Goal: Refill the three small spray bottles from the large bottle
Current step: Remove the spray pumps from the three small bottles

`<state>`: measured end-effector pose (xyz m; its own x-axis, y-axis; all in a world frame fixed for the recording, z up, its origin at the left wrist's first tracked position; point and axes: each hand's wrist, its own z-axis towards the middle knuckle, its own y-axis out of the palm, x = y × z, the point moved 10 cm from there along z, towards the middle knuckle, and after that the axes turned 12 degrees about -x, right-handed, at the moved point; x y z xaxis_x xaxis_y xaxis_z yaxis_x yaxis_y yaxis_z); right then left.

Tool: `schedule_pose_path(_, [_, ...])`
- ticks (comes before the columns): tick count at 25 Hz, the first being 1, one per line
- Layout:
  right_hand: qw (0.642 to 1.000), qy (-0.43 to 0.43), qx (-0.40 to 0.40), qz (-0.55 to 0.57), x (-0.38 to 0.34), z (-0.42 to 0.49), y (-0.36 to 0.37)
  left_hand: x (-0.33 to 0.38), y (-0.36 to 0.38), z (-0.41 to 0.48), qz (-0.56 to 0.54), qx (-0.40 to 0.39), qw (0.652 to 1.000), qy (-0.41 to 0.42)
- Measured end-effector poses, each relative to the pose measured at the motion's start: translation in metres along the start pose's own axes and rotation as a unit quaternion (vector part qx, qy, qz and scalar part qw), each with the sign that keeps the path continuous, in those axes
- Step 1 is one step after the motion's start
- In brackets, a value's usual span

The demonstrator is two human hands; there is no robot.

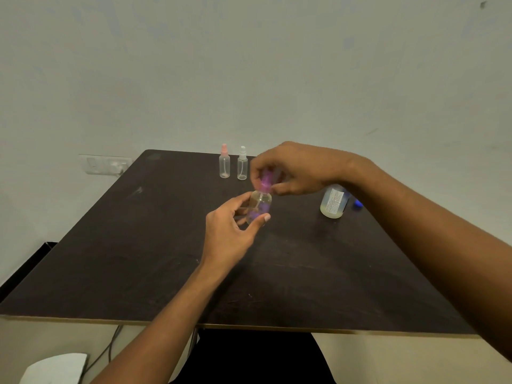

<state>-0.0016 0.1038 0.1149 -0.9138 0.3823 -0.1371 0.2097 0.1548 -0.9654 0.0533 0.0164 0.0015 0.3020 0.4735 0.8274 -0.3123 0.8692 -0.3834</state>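
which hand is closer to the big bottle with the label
Right. The right hand, pinching the purple cap, sits just left of the large bottle, its wrist over it. The left hand holds the small bottle farther left.

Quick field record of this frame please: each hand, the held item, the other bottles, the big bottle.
left hand: grips small clear plastic bottle
right hand: pinches its purple spray top
far edge: pink-capped clear spray bottle and white-capped clear spray bottle, upright, side by side
large clear labelled bottle: upright, pale liquid, top hidden behind right wrist
beside it: small blue object, unclear
surface: dark table
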Motion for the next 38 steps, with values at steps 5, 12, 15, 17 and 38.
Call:
schedule_pose_path(5, [0.998,0.021,0.055,0.007,0.002,0.005,-0.003,-0.006,-0.002,0.0,0.009,0.004,1.0,-0.003])
schedule_pose_path(12, [0.999,0.044,0.028,0.005,0.004,0.007,-0.002,-0.008,-0.002,-0.001,0.017,0.004,1.0,0.002])
schedule_pose_path(15, [0.999,0.026,0.04,0.014,0.002,-0.002,-0.009,-0.01,-0.003,-0.003,0.013,0.003,1.0,0.002])
schedule_pose_path(17, [0.997,0.024,0.073,0.011,0.006,-0.012,-0.016,-0.014,-0.003,-0.004,0.013,0.001,1.0,-0.002])
schedule_pose_path(38, [0.851,0.151,0.369,0.342,0.096,-0.104,0.058,-0.034,0.011,0.012,-0.071,-0.029,0.996,-0.033])
